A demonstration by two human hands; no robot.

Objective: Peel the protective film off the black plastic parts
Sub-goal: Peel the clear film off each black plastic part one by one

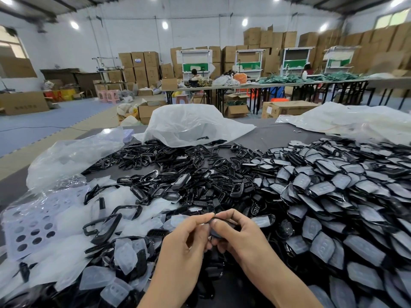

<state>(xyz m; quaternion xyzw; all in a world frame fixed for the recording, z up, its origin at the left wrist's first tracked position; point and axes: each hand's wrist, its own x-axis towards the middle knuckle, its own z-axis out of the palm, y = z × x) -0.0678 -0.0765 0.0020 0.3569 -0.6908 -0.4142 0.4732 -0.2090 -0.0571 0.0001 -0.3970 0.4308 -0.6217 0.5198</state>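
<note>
Centrally, black part (219,230) pinched between left hand (189,236) (fingertips) and right hand (242,234).

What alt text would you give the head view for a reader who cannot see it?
The left hand and right hand pinch one black plastic part above a table heaped with parts: film-covered ones at right, bare frames in the middle, peeled film at left.
</note>
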